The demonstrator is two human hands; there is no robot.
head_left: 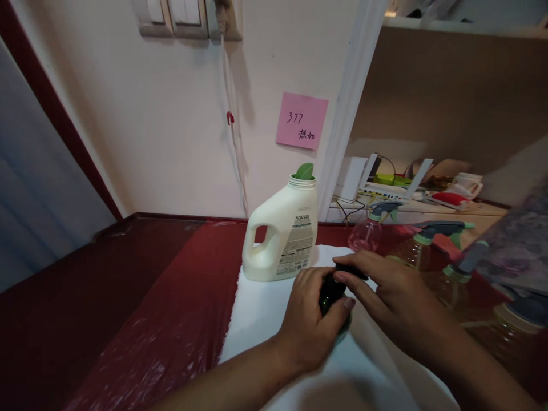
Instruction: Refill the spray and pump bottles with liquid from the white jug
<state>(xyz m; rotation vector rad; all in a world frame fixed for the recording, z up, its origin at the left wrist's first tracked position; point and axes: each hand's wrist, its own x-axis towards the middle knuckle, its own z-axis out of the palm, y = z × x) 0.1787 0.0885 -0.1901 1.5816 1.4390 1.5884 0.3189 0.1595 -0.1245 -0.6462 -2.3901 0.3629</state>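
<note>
My left hand [308,319] wraps round a small dark bottle [331,292] with a glossy black upper part, low in the middle of the view. Between the thumb and fingers of my right hand [381,291] is the bottle's black top piece [353,270]. Whether that piece is attached or loose I cannot tell, as my fingers cover the join. Just behind my hands stands an upright cream detergent jug [285,240]. It has no cap, and a green leaf-shaped spout [305,171] sticks up from its neck.
White cloth [257,302] lies under the jug on the dark red tabletop [171,308]. Several clear spray bottles [417,251] line the right side. A white router [387,191] sits on the shelf behind. A cable [234,154] runs down the wall beside a pink note [302,121].
</note>
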